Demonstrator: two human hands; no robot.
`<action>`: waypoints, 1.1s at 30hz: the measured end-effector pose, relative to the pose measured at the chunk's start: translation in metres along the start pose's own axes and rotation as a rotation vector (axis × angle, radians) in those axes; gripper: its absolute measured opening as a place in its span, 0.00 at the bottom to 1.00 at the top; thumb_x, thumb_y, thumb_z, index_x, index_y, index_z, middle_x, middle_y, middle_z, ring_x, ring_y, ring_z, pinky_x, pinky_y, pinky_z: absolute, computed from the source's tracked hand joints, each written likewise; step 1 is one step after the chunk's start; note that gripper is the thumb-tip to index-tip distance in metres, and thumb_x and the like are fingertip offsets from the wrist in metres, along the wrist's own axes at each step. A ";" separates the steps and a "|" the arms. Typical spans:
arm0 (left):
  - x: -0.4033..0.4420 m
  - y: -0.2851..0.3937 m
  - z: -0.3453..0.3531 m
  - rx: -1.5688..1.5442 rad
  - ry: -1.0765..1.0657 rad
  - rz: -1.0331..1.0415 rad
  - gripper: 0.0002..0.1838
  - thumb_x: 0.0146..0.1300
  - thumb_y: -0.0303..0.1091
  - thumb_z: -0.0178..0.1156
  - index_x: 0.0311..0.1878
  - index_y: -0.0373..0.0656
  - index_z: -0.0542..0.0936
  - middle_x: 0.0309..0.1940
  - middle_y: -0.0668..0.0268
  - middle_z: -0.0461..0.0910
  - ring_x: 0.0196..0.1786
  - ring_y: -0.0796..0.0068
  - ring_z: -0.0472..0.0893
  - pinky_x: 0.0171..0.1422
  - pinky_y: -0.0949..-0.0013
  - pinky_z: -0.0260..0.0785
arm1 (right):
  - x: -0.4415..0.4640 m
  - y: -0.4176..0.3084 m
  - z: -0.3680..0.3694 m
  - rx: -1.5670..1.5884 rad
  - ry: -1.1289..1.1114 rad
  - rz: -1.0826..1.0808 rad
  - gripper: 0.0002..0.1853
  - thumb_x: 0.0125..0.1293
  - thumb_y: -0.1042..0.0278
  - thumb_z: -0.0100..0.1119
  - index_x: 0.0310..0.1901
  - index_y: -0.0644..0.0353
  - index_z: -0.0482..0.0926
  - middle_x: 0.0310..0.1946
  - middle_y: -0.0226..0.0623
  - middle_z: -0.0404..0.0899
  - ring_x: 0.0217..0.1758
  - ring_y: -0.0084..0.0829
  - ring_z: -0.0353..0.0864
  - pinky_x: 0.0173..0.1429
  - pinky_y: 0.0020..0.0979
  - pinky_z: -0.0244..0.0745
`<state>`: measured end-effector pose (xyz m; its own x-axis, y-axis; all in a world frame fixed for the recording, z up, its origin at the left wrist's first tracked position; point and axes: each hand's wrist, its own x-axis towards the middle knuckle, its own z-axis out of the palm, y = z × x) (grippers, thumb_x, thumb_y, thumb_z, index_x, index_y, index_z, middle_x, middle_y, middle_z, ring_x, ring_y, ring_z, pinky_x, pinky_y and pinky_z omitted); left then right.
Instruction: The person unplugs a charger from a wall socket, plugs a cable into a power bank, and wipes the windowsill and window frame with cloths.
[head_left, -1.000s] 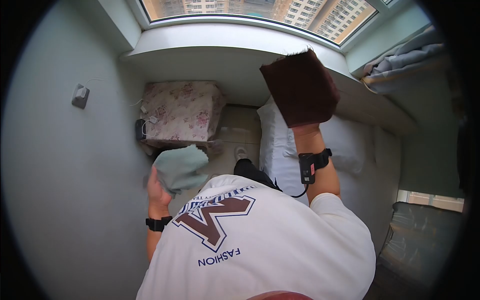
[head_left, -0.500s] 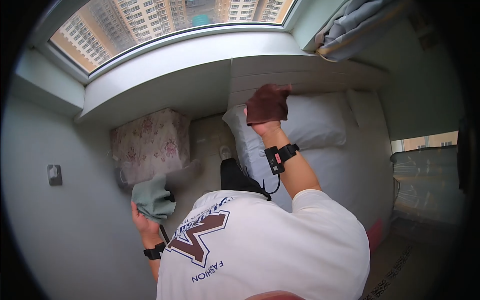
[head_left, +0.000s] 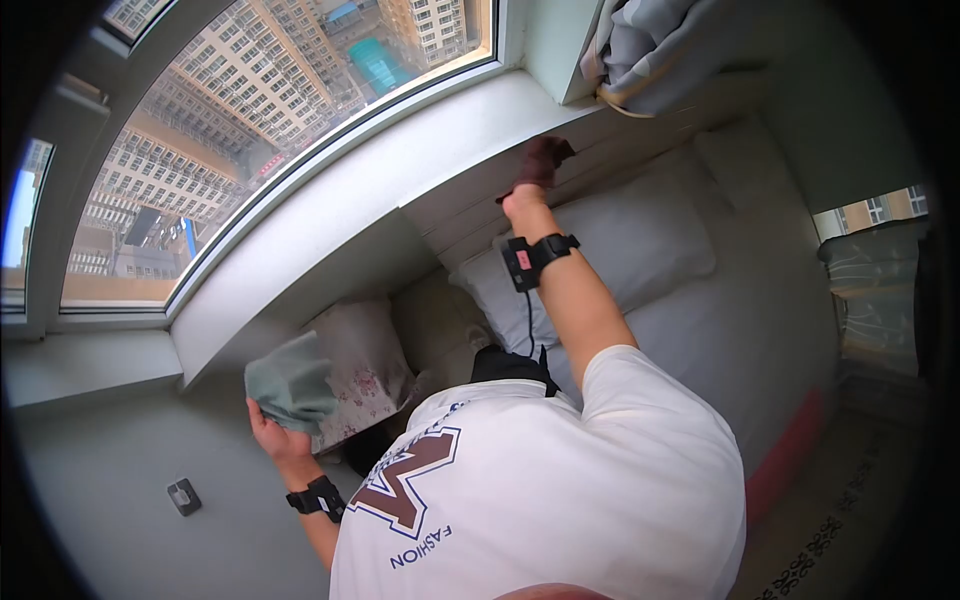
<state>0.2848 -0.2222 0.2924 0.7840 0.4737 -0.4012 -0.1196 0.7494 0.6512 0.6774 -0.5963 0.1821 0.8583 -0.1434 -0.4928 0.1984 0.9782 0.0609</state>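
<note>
My left hand [head_left: 280, 440] is closed on a grey-green cloth [head_left: 288, 380], which hangs over the fingers in front of a flower-patterned cover [head_left: 365, 340]. My right arm reaches far forward over the bed. At its end, my right hand [head_left: 522, 200] has a dark brown cloth [head_left: 541, 165] in its grip, up against the bed's headboard [head_left: 620, 160], just below the window sill. The brown cloth hides most of the fingers, and whether it touches the board is hard to make out.
A broad white window sill [head_left: 330, 190] runs under the window. On the bed lie pale pillows [head_left: 630, 235]. A gathered grey curtain [head_left: 650, 50] hangs at the upper right. A light switch [head_left: 184, 497] is on the left wall.
The right hand has moved forward with the brown cloth, from over the pillow to the headboard. The left hand has risen slightly with the green cloth. My view has turned, showing more window.
</note>
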 end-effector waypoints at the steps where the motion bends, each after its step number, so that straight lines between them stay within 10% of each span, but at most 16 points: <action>1: 0.015 0.000 0.026 0.009 0.001 -0.002 0.28 0.78 0.50 0.42 0.71 0.40 0.67 0.70 0.57 0.70 0.71 0.53 0.69 0.77 0.47 0.59 | 0.028 0.013 -0.005 -0.625 -0.032 -0.149 0.37 0.70 0.41 0.51 0.75 0.46 0.52 0.73 0.29 0.57 0.74 0.37 0.57 0.74 0.44 0.52; 3: 0.044 -0.003 0.082 0.041 -0.021 0.105 0.28 0.79 0.50 0.41 0.70 0.39 0.68 0.68 0.58 0.71 0.70 0.55 0.71 0.76 0.48 0.60 | 0.068 0.047 -0.020 -1.074 0.027 -0.319 0.46 0.70 0.43 0.54 0.80 0.49 0.41 0.80 0.31 0.45 0.80 0.40 0.47 0.80 0.40 0.45; 6: 0.098 -0.035 0.119 0.153 -0.185 0.169 0.28 0.79 0.50 0.43 0.72 0.42 0.67 0.69 0.57 0.70 0.69 0.56 0.71 0.75 0.49 0.60 | 0.039 0.067 0.027 -1.773 0.478 -0.542 0.45 0.72 0.61 0.54 0.75 0.74 0.36 0.78 0.64 0.36 0.82 0.58 0.39 0.84 0.45 0.42; 9: 0.140 -0.090 0.159 0.410 -0.149 -0.037 0.29 0.80 0.51 0.42 0.73 0.41 0.65 0.69 0.58 0.70 0.70 0.62 0.69 0.77 0.57 0.55 | 0.093 0.041 0.014 -1.747 0.582 -0.635 0.44 0.71 0.66 0.54 0.76 0.73 0.36 0.78 0.64 0.37 0.82 0.57 0.40 0.84 0.46 0.42; 14: 0.225 -0.148 0.134 1.721 -0.503 0.363 0.25 0.78 0.49 0.44 0.74 0.55 0.69 0.80 0.60 0.55 0.82 0.50 0.49 0.81 0.49 0.39 | 0.107 0.027 0.028 -1.656 0.646 -0.795 0.35 0.72 0.68 0.55 0.72 0.76 0.49 0.72 0.62 0.54 0.75 0.51 0.60 0.79 0.41 0.58; 17: 0.247 -0.151 0.126 2.023 -0.478 0.493 0.26 0.76 0.47 0.47 0.74 0.54 0.68 0.80 0.60 0.55 0.82 0.50 0.49 0.81 0.46 0.38 | 0.110 0.014 0.019 -1.431 0.389 -0.785 0.41 0.72 0.63 0.56 0.73 0.79 0.44 0.76 0.68 0.42 0.80 0.58 0.45 0.83 0.48 0.42; 21: 0.267 -0.138 0.102 2.267 -0.069 0.519 0.34 0.74 0.53 0.49 0.78 0.53 0.59 0.81 0.55 0.49 0.82 0.48 0.46 0.79 0.39 0.40 | 0.106 -0.003 0.029 -1.187 0.181 -0.587 0.40 0.76 0.51 0.47 0.72 0.80 0.50 0.77 0.68 0.43 0.81 0.57 0.43 0.84 0.46 0.39; 22: 0.273 -0.130 0.093 2.278 0.070 0.470 0.37 0.73 0.58 0.48 0.79 0.53 0.56 0.81 0.52 0.47 0.82 0.48 0.44 0.78 0.37 0.41 | 0.141 -0.011 0.011 -1.483 0.436 -0.880 0.38 0.77 0.47 0.45 0.71 0.77 0.56 0.74 0.60 0.57 0.75 0.48 0.62 0.76 0.37 0.59; 25: 0.275 -0.097 0.084 2.444 0.271 0.497 0.35 0.72 0.62 0.47 0.75 0.52 0.65 0.75 0.51 0.61 0.74 0.47 0.62 0.73 0.43 0.58 | 0.163 -0.073 0.050 -1.216 0.390 -0.516 0.38 0.75 0.41 0.46 0.62 0.78 0.68 0.63 0.56 0.73 0.62 0.44 0.76 0.64 0.38 0.72; 31: 0.286 -0.030 0.045 2.555 0.397 0.324 0.33 0.73 0.59 0.47 0.73 0.50 0.69 0.72 0.48 0.64 0.70 0.44 0.67 0.71 0.45 0.60 | 0.192 -0.116 0.062 -1.331 0.310 -0.651 0.30 0.73 0.53 0.51 0.60 0.77 0.71 0.60 0.56 0.77 0.61 0.46 0.78 0.63 0.38 0.73; 33: 0.305 -0.030 -0.003 2.400 0.306 0.744 0.32 0.74 0.56 0.46 0.74 0.48 0.66 0.75 0.47 0.59 0.73 0.41 0.63 0.75 0.44 0.55 | 0.155 -0.082 0.073 -1.386 0.416 -0.607 0.30 0.72 0.58 0.51 0.64 0.78 0.66 0.64 0.59 0.72 0.66 0.47 0.74 0.68 0.37 0.69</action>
<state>0.5258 -0.0991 0.1487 0.8614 0.4667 0.2003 0.4967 -0.8564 -0.1407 0.8290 -0.7095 0.1641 0.5830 -0.7302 -0.3563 -0.3208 0.1961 -0.9266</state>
